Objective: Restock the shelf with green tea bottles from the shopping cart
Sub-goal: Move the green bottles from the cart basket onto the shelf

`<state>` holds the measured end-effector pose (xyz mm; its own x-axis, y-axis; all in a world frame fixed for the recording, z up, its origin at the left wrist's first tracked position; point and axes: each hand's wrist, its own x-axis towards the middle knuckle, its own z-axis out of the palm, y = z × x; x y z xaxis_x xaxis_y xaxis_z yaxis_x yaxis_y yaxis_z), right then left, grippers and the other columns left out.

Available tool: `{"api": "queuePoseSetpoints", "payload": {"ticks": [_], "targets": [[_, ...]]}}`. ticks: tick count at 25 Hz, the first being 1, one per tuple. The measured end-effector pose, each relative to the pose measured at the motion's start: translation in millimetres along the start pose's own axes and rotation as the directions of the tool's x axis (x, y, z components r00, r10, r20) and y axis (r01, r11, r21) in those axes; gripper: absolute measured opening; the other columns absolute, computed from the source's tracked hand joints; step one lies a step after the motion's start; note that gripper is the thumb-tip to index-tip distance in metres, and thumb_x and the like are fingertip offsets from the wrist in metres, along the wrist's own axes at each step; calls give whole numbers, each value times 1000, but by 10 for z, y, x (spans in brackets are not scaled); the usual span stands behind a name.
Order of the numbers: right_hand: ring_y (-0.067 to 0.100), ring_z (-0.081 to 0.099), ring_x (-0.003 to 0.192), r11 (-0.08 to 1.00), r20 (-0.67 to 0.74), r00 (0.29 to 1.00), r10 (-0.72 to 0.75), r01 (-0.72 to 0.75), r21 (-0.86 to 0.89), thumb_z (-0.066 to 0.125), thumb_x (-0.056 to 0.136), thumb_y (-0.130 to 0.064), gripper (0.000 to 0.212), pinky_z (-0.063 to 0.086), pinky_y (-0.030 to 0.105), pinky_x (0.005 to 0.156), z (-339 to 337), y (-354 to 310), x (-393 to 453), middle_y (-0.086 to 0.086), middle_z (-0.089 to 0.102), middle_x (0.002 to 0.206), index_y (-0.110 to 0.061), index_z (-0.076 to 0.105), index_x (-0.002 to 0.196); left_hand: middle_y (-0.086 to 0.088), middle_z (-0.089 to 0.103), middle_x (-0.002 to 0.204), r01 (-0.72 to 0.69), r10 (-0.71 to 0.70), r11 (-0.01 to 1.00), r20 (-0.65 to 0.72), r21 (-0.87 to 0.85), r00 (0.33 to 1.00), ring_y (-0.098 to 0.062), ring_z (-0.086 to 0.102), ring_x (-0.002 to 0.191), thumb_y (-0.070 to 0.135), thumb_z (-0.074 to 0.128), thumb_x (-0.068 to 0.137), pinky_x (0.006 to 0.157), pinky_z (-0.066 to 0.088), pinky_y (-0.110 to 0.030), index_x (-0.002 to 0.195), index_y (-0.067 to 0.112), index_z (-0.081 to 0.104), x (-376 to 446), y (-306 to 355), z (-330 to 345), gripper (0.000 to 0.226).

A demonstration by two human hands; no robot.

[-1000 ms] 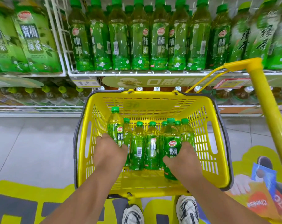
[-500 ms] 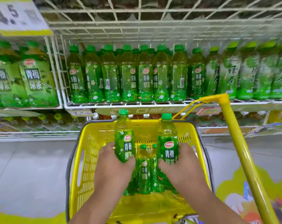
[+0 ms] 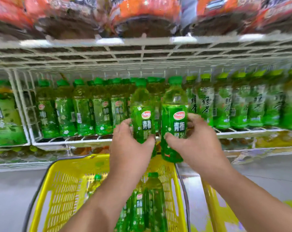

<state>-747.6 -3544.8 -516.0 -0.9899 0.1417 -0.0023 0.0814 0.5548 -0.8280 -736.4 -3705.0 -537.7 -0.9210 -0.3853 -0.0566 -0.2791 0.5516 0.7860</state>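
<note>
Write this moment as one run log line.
left hand: holds bottle | right hand: holds second bottle | both upright before shelf | basket: bottles remain

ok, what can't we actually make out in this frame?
Head view, the only one:
- Red-orange packs on the top wire shelf: motion blur, labels unreadable.
- Green tea bottles left in the yellow plastic basket: forearms cover them, count unclear.
- Free slot on the green-bottle shelf: the two held bottles and both hands hide it.
</note>
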Motion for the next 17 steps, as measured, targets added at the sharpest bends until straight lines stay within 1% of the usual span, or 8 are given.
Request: {"api": "queuePoseSetpoints", "payload": {"ticks": [3,4,6,9,11,12,15,17], "targets": [[-3,63,62,998,-59,997,49,-52,-40,78,62,-41,33,54,28,56,-268,80,351,-14,68,76,-35,56,85,7,59,104,-26,27,999,23,-36,999,-16,59,96,42,77,72,81,48,-31,103,32,54,161,267,256,40],[-1,62,60,992,-64,993,98,-103,-69,77,60,-46,36,53,31,53,-334,102,439,-12,66,77,-33,54,84,6,56,103,-34,34,999,15,-20,999,-16,57,93,45,77,72,76,44,-29,103,31,53,214,335,345,41],[2,58,54,973,-71,981,183,-191,-128,75,57,-54,40,46,28,44,-427,116,570,-11,62,76,-30,53,81,4,55,103,-10,10,1000,10,29,1000,-20,58,89,50,76,73,73,47,-30,111,25,55,331,455,525,50],[-1,56,51,974,-50,985,164,-170,-147,77,59,-53,41,36,19,31,-466,134,661,-8,57,63,-26,53,78,-4,64,102,45,-47,998,36,37,998,-30,65,88,49,75,72,70,56,-36,111,26,56,485,544,766,49],[0,57,53,969,-18,985,172,-172,-178,75,62,-52,38,35,15,34,-512,163,657,-9,59,71,-28,54,82,-10,65,106,51,-53,998,71,23,996,-34,65,89,45,75,72,65,50,-32,114,22,54,552,533,911,52],[2,58,57,965,-4,983,183,-180,-191,73,63,-53,38,39,18,39,-554,185,649,-10,60,78,-29,55,85,-13,64,109,44,-44,999,90,2,995,-34,65,90,41,76,72,66,49,-32,117,20,53,580,529,988,55],[9,64,71,971,31,984,173,-166,-171,70,63,-52,38,53,31,57,-662,238,607,-7,63,92,-30,57,91,-14,59,119,-13,20,998,122,-61,992,-30,62,101,30,81,72,82,52,-34,123,12,51,628,511,1194,62],[11,65,73,973,53,983,177,-166,-159,69,63,-53,40,57,36,62,-695,254,586,-7,64,94,-30,57,94,-10,55,123,-59,57,998,121,13,991,-27,59,105,30,80,75,87,51,-34,126,11,47,638,469,1327,64]]}}
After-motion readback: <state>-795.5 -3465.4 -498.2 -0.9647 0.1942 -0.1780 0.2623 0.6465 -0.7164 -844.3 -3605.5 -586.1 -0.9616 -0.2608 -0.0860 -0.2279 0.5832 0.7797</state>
